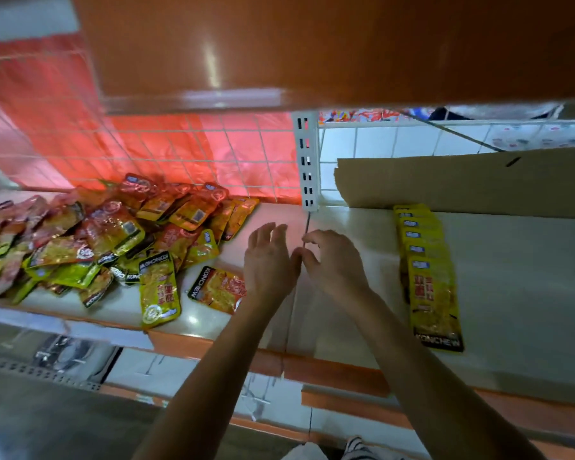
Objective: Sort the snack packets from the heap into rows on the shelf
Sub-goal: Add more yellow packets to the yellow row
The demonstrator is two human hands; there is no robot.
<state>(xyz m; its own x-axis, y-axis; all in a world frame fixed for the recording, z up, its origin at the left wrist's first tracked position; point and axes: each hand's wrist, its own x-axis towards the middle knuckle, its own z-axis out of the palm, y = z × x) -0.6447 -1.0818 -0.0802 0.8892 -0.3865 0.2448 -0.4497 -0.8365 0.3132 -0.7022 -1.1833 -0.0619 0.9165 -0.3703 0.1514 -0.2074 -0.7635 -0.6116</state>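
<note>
Both forearms are stretched fwd over the white shelf w/ orange front edge (528, 293), and the 2 hands are met near its middle. The left hand (269, 260) is seen back-up, fingers relaxed and slightly spread, nothing gripped. The right hand (334, 260) is seen w/ fingers loosely curled, thumb by the left hand's edge, nothing held.

The heap of red, orange and yellow foil snack packets (80, 244) is piled at the shelf's left end, against the back edge. 2 loose packets (218, 288) are laid nr the front edge, just beside the left wrist. A row of overlapping yellow packets (425, 260) is run from back to front, right of the hands. Bare shelf is left btwn the right hand and that row, and beyond it. A brown cardboard sheet (462, 180) is propped along the back edge at right.
</note>
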